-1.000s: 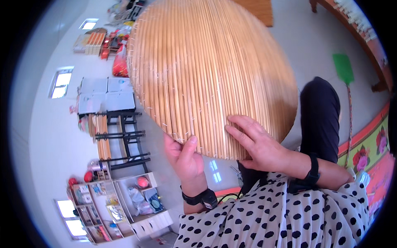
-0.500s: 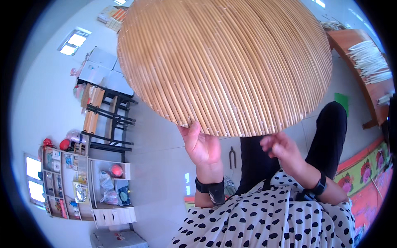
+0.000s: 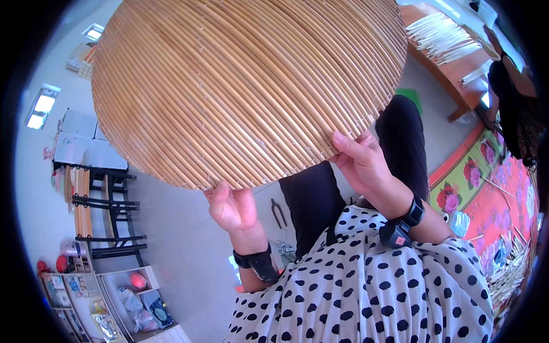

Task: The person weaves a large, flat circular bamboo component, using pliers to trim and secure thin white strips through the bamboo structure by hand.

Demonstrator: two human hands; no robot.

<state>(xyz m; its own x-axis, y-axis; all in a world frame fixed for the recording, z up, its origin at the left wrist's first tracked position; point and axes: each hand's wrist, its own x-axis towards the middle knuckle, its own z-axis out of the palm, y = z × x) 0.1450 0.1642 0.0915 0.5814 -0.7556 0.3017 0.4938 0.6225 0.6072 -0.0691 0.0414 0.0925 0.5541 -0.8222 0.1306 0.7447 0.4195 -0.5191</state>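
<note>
Both hands are raised well apart in pinch grips, the right farther forward. The left hand (image 3: 231, 208) turns its palm upward, thumb (image 3: 219, 191) on top, fingers partly hidden. The right hand (image 3: 363, 163) angles inward, thumb extended. The left forearm (image 3: 250, 241) rises steeply; the right forearm (image 3: 430, 224) slants leftward.
</note>
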